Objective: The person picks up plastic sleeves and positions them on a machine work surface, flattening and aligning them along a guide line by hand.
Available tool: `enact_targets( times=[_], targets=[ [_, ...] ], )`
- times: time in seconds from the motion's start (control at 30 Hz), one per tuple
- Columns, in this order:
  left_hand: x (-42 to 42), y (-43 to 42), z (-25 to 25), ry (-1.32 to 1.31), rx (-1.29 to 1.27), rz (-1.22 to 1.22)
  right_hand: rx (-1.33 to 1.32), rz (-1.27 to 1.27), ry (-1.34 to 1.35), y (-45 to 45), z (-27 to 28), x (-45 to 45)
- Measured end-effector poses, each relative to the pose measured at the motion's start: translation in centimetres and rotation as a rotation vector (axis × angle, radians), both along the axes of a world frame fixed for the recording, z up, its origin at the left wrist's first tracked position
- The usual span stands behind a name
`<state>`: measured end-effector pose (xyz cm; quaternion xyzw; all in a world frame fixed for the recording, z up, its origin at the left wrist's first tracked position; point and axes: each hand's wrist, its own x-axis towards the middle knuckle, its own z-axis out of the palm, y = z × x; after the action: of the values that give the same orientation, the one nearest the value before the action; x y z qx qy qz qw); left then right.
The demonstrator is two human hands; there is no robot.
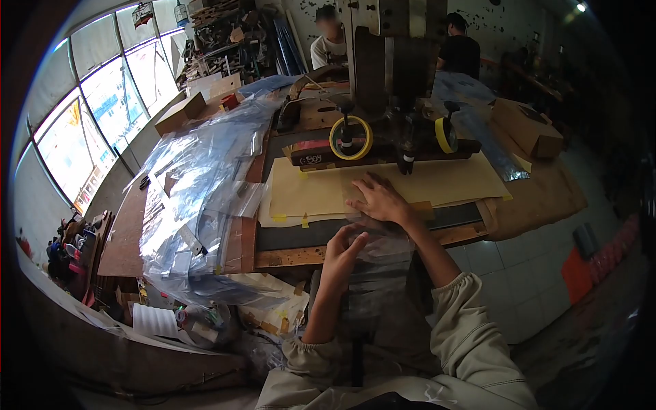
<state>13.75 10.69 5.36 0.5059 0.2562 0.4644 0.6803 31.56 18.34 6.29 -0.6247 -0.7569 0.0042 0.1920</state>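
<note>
My right hand (380,200) lies with spread fingers on a clear plastic sheet (383,249), over the pale yellow board (307,188). The sheet runs from the board over the table's front edge toward my lap. Just in front of that edge, my left hand (340,256) is closed on the sheet's left side, thumb up; its grip is partly hidden. Behind the board stands a press machine (386,75) with a dark bar (383,154) across its lower part. Two yellow tape rolls (351,139) hang on it. Small yellow tape pieces (305,221) mark the board's edge.
Many clear plastic sheets (205,178) cover the table's left side, with a metal ruler (184,232) among them. Cardboard boxes (525,130) stand at both sides. A brown sheet (540,198) lies at right. Two people (459,48) are at the back.
</note>
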Motion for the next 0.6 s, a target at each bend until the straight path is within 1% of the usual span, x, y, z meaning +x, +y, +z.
enact_targets(
  times=[0.27, 0.37, 0.57, 0.6],
  targets=[
    [0.2, 0.2, 0.1, 0.003, 0.012, -0.019, -0.049, 0.056, 0.106, 0.3, 0.2, 0.5],
    [0.5, 0.1, -0.1, -0.005, 0.015, 0.017, -0.054, 0.07, 0.085, 0.7, -0.1, 0.7],
    [0.5, -0.1, -0.4, 0.003, -0.036, -0.003, -0.116, 0.087, 0.122, 0.9, 0.0, 1.1],
    [0.5, -0.1, -0.3, -0.003, -0.038, -0.01, -0.113, 0.065, 0.085, 0.7, 0.1, 1.0]
  ],
)
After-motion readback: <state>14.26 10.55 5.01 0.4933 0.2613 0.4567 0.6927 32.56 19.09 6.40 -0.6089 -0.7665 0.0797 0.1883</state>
